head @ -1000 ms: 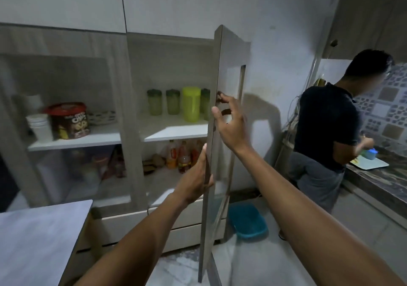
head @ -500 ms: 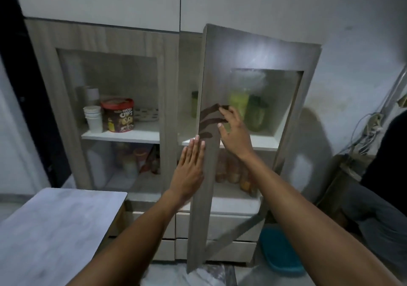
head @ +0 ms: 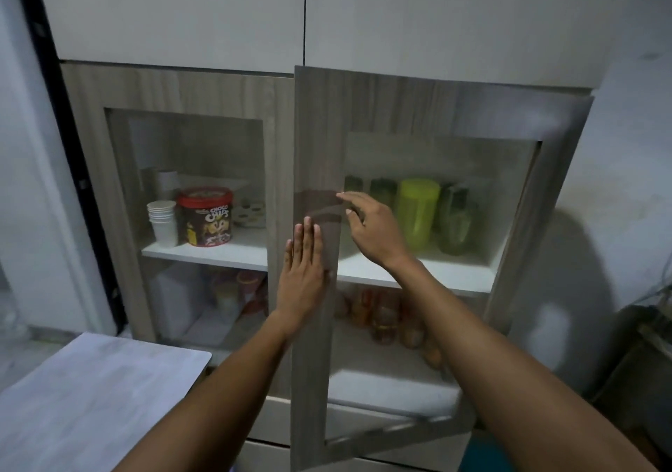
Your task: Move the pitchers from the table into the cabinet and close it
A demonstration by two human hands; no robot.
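Note:
The cabinet's right glass door (head: pixel 316 137) stands nearly shut, its left edge still a little proud of the frame. My left hand (head: pixel 303 271) lies flat with fingers together on the door's wooden stile. My right hand (head: pixel 371 228) is spread on the glass beside the stile, holding nothing. Behind the glass on the upper shelf stand a bright lime pitcher (head: pixel 416 213) and several darker green ones (head: pixel 454 220). The grey table (head: pixel 91 399) sits at the lower left with no pitchers visible on it.
The left cabinet door (head: pixel 174 89) is shut; behind it are stacked white cups (head: pixel 162 222) and a red-lidded cereal tub (head: pixel 205 215). Bottles and jars (head: pixel 381 322) fill the lower shelf. White drawers (head: pixel 381 409) lie below, a wall to the right.
The right door has swung from wide open to almost shut, both hands following it in. The view has turned left, and the person at the counter is out of frame.

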